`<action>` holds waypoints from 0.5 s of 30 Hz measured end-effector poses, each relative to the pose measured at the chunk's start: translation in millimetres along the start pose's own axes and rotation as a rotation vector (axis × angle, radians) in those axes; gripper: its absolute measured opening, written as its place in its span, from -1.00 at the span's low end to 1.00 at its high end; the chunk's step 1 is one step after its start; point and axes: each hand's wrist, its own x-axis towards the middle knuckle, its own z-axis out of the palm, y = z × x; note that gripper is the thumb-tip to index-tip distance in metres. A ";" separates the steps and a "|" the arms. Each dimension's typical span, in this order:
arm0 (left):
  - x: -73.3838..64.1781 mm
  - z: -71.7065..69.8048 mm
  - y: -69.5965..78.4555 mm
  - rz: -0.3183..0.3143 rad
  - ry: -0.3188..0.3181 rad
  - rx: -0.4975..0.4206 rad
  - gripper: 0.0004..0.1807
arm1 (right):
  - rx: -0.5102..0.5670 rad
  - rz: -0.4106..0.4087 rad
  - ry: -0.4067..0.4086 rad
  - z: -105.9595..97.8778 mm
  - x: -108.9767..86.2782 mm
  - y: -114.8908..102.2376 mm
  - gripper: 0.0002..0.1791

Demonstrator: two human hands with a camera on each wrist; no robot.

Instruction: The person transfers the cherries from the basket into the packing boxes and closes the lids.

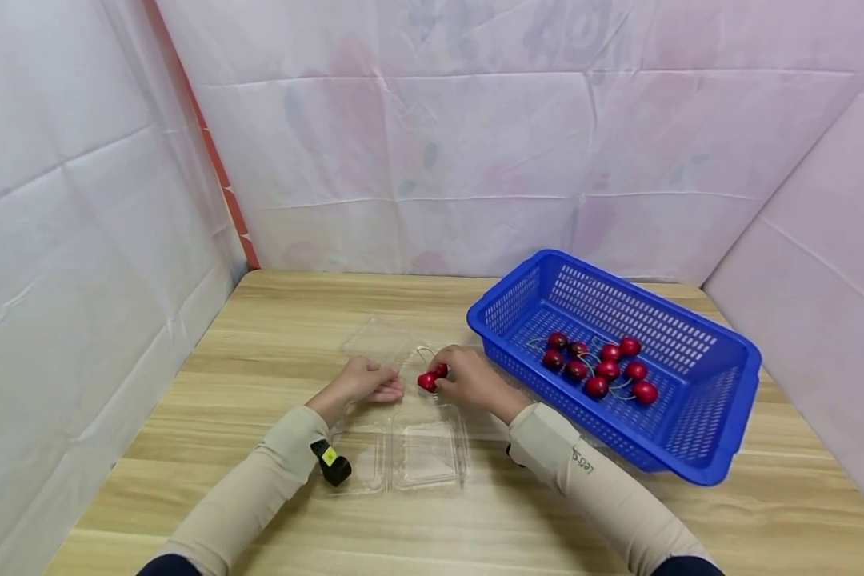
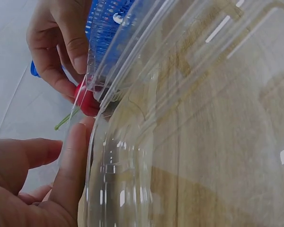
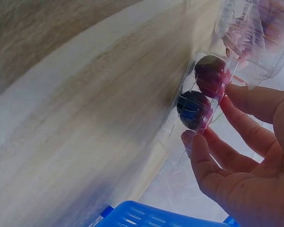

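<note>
Two red cherries [image 1: 427, 382] with a green stem sit at a clear plastic container [image 1: 410, 364] in the head view. My right hand [image 1: 471, 380] holds the cherries with curled fingertips. The right wrist view shows both cherries [image 3: 193, 109] through the clear wall, thumb on one side and fingers [image 3: 248, 127] on the other. My left hand [image 1: 363, 382] lies to the left with its fingers loosely extended, holding nothing. In the left wrist view, a left finger [image 2: 72, 158] runs along the container's clear wall [image 2: 92, 161].
At the right stands a blue perforated basket [image 1: 612, 288] with several stemmed cherries [image 1: 607, 370]. Another clear hinged container [image 1: 428, 452] lies unfolded nearer the front, partly under my left wrist. A wooden table [image 1: 281, 320] bears everything, with white cloth [image 1: 475, 144] behind and at both sides.
</note>
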 end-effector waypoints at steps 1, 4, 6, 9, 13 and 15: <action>0.3 0.1 -0.6 0.005 0.006 -0.002 -0.70 | -0.001 0.001 0.000 0.0 -0.1 -0.4 -0.87; 0.5 0.1 -1.3 0.010 0.016 -0.014 -0.70 | -0.004 0.005 0.003 0.1 -0.3 -0.8 -0.89; 0.7 0.2 -1.5 0.014 0.018 -0.025 -0.70 | -0.004 0.003 0.006 0.4 -0.5 -0.4 -0.89; 0.5 0.1 -1.5 0.018 0.019 -0.041 -0.69 | -0.009 -0.003 0.011 0.8 -0.5 -0.6 -0.90; 0.1 0.4 -1.5 0.019 0.027 -0.048 -0.70 | -0.020 -0.012 0.013 -0.3 -0.7 -2.5 -0.90; -0.1 1.1 -1.4 0.018 0.031 -0.044 -0.70 | -0.020 -0.007 0.017 -1.8 -1.2 -4.1 -0.91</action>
